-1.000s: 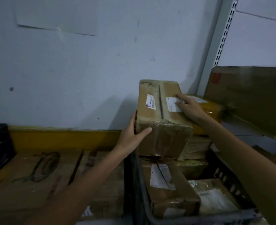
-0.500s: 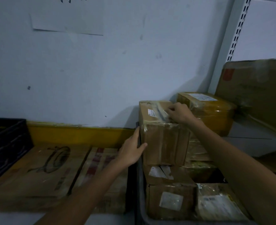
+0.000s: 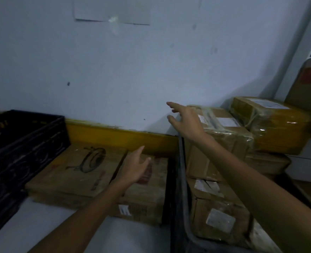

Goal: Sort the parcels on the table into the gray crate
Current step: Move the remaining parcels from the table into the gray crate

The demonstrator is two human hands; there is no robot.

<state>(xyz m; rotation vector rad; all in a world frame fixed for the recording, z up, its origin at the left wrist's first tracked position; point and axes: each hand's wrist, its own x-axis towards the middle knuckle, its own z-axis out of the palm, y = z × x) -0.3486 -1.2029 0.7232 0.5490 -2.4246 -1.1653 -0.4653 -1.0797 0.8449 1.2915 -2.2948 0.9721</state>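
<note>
Gray crate [image 3: 183,179] at right: at least five parcels stacked inside, the top brown parcel [image 3: 224,130] beside a yellow-wrapped parcel [image 3: 277,125]. Two flat cartons [image 3: 78,170] on the table [image 3: 136,236]; one black crate [image 3: 19,152] left. Both hands empty, fingers spread: left hand [image 3: 135,166] over the cartons, right hand [image 3: 186,121] at the top parcel's left edge.

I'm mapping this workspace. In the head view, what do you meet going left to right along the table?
black crate → flat cardboard box with the drawing → left hand → right hand → yellow-wrapped parcel
</note>
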